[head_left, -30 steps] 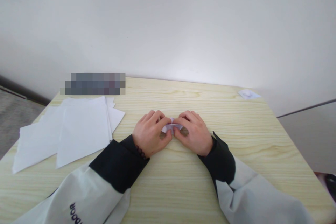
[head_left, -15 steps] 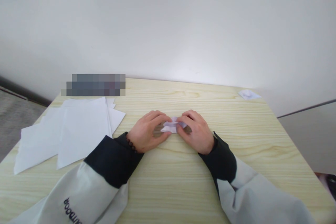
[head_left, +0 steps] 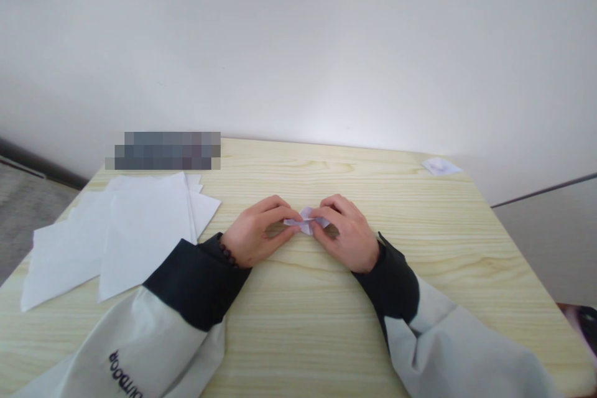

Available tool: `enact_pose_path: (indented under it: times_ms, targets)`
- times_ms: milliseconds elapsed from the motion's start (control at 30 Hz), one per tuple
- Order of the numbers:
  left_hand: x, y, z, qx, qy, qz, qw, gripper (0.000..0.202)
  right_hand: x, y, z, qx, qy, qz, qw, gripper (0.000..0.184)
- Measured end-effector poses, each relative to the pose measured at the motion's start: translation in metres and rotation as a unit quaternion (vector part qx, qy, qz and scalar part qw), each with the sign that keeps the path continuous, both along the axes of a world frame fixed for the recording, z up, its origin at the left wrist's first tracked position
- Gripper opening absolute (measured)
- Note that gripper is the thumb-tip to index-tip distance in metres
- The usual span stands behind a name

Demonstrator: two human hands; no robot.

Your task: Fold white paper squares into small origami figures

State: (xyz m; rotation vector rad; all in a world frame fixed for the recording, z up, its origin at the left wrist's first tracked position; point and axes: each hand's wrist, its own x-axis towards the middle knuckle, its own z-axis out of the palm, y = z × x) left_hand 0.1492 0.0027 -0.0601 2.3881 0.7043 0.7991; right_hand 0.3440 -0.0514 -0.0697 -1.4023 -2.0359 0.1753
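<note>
A small piece of folded white paper (head_left: 306,214) is between my hands near the middle of the table. My left hand (head_left: 257,229) pinches its left side between thumb and fingers. On the opposite side, my right hand (head_left: 346,230) grips the right part of the same paper, thumb below and fingers above. The fingers cover much of its edges, so the full folded shape is partly hidden.
Several loose white paper sheets (head_left: 144,230) overlap on the left of the wooden table (head_left: 298,336). Another folded paper (head_left: 441,166) lies at the far right corner. A pixelated dark object (head_left: 163,151) is at the back left. Behind the table stands a white wall (head_left: 298,43).
My left thumb and fingers have closed together on the paper's left side, and its left flaps look drawn together. My right hand has stayed nearly in place.
</note>
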Motion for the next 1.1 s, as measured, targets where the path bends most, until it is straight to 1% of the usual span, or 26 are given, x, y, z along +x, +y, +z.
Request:
enact_pose_path:
  times_ms: [167,333,433,533,700,867,1100]
  targets:
    - [0.002,-0.001,0.002,0.011,0.004,0.006,1.0,0.013,0.0,0.0,0.0,-0.006,0.005,0.017,1.0,0.012]
    - [0.002,-0.002,0.004,0.013,0.013,0.035,0.999,0.016,0.014,0.002,0.002,-0.022,0.033,0.051,0.998,0.025]
    - [0.002,-0.004,0.004,0.032,0.03,0.047,0.998,0.018,0.02,0.004,0.003,-0.01,0.039,0.068,0.997,0.022]
    - [0.005,-0.007,0.004,0.07,0.051,0.065,0.994,0.019,0.016,0.002,0.003,0.005,0.026,0.073,0.997,0.019]
    - [0.009,-0.011,0.003,0.13,0.085,0.095,0.983,0.016,0.004,-0.001,0.003,0.003,-0.02,0.072,0.997,0.021]
    - [0.01,-0.012,0.001,0.154,0.097,0.096,0.979,0.015,0.003,-0.001,0.003,0.005,-0.038,0.074,0.997,0.02]
    - [0.01,-0.012,0.001,0.159,0.097,0.091,0.978,0.017,0.002,-0.002,0.003,0.009,-0.043,0.07,0.997,0.019]
